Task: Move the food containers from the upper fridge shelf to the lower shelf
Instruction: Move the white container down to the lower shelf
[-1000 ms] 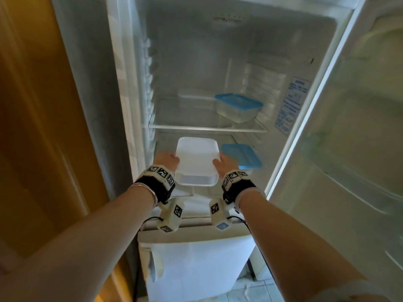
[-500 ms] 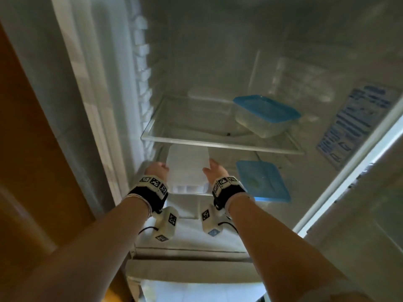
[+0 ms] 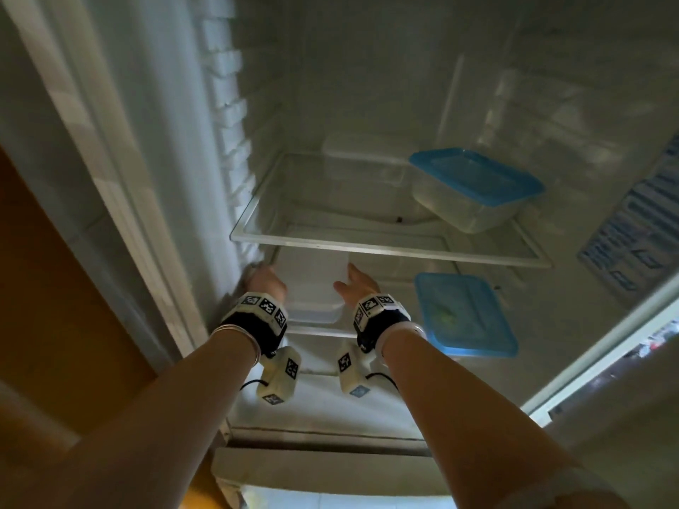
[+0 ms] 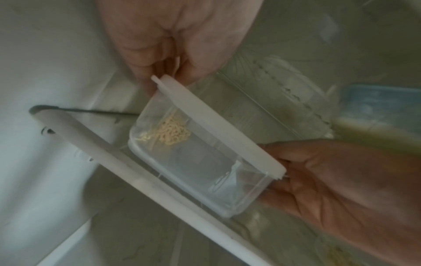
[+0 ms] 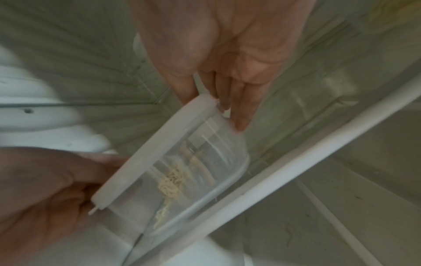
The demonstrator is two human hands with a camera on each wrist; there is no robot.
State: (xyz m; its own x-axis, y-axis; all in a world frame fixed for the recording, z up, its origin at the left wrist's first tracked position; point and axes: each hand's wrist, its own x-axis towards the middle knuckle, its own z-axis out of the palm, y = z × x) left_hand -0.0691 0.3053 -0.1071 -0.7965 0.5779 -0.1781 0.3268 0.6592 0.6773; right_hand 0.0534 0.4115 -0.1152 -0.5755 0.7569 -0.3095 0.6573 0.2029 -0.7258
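Observation:
A clear food container with a white lid (image 3: 312,284) and some noodles inside (image 4: 175,131) is held between both hands. It sits low over the lower shelf (image 3: 316,330), just behind the front rim (image 4: 136,171) and under the upper glass shelf (image 3: 367,247). My left hand (image 3: 262,277) grips its left end, thumb on the lid (image 4: 164,79). Across from it my right hand (image 3: 352,281) holds the other end, thumb on the lid and fingers under the rim (image 5: 212,106). One blue-lidded container (image 3: 474,189) stands on the upper shelf, another (image 3: 464,314) on the lower shelf at right.
The fridge's left wall (image 3: 220,214) is close beside my left hand. A pale boxy shape (image 3: 360,156) sits at the back of the upper shelf, too dim to identify. The open fridge door (image 3: 624,416) is at right. A drawer cover (image 3: 323,413) lies below the lower shelf.
Both hands have carried the white-lidded container forward from in front of the fridge to under the upper shelf, onto the lower shelf's left side. The head camera has moved closer.

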